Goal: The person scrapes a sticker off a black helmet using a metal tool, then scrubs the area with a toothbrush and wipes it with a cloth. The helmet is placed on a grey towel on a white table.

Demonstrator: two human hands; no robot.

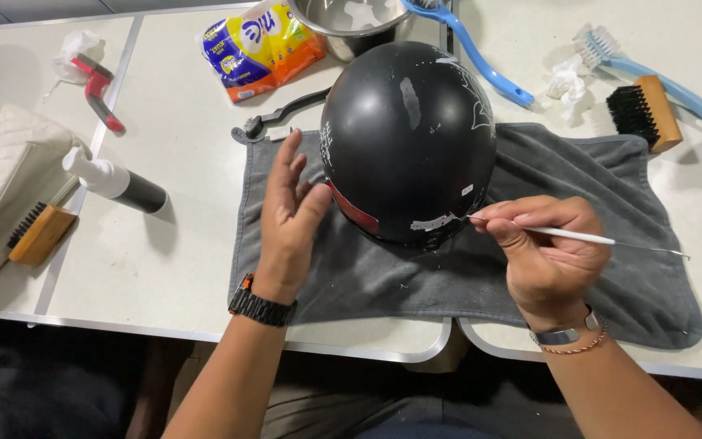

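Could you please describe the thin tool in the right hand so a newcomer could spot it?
Start at the black helmet on the grey towel. At its lower rim, the right hand pinches a white-handled metal pick, far thinner than the brushes nearby.

A single head-worn camera looks steeply down and forward from above the person's lap, close over the near edge of the bench, with both forearms entering from the bottom of the view.
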